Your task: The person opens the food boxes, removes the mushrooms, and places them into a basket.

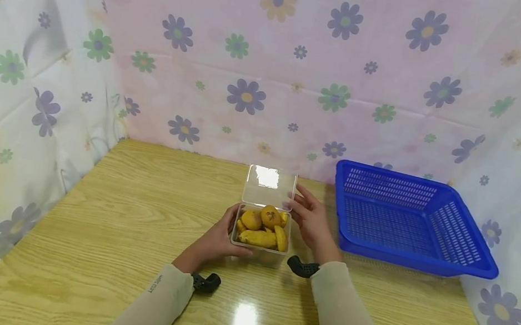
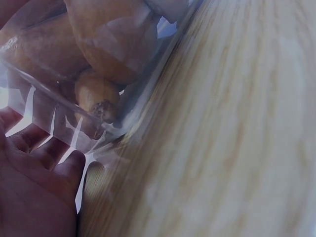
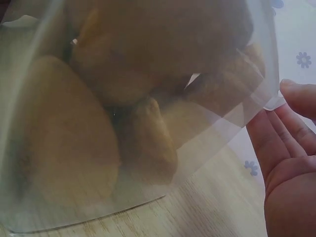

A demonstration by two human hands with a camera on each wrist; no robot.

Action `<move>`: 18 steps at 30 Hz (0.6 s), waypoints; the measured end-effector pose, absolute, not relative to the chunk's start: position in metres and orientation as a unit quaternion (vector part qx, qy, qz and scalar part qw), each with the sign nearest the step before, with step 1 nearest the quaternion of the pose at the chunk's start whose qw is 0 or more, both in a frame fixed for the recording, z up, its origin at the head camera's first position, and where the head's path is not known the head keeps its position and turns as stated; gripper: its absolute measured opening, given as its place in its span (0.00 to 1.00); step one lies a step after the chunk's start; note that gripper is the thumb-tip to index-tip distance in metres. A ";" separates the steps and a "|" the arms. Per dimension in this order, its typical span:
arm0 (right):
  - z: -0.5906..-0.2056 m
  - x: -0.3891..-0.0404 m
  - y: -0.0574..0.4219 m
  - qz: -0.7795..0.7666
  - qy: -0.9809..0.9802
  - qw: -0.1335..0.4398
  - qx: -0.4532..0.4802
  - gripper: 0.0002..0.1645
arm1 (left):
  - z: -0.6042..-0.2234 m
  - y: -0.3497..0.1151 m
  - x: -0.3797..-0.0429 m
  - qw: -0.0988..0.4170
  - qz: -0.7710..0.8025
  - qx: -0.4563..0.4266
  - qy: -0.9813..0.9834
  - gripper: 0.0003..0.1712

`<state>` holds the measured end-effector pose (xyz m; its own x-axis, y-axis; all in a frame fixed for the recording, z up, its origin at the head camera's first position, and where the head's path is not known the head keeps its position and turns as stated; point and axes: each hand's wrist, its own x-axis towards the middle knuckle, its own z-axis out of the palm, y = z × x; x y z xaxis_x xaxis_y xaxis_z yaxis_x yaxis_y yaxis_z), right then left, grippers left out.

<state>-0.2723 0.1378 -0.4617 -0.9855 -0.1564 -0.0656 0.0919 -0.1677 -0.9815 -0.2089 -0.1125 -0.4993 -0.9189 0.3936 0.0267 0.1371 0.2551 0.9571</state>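
Observation:
A clear plastic box (image 1: 259,249) stands on the table, its hinged lid (image 1: 256,193) raised at the back. Inside lie several yellow fruits, some round (image 1: 252,219) with brownish marks, others long (image 1: 257,238). My left hand (image 1: 221,238) grips the box's left side, thumb along the front and fingers round the far side. At the right edge of the lid, my right hand (image 1: 311,218) pinches near the corner, some fingertips showing through the plastic. Fruit (image 3: 69,138) shows through the wall in the right wrist view, with the thumb and fingers (image 3: 296,96) at the corner.
A blue plastic basket (image 1: 344,228) with mesh walls stands to the right of the right hand. The wooden table (image 1: 132,211) runs back to a flowered cloth (image 1: 258,44), with more cloth at both sides. Black wrist pieces (image 1: 206,283) sit at both cuffs.

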 end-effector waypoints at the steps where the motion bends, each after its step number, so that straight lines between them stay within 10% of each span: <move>1: -0.462 -0.272 0.138 -0.761 0.644 0.081 -0.027 0.33 | -0.499 -0.113 -0.208 0.110 0.587 0.168 0.784 0.70; 18: -0.436 -0.249 0.150 -0.609 0.784 0.071 -0.096 0.35 | -0.497 -0.113 -0.208 0.122 0.571 0.169 0.794 0.69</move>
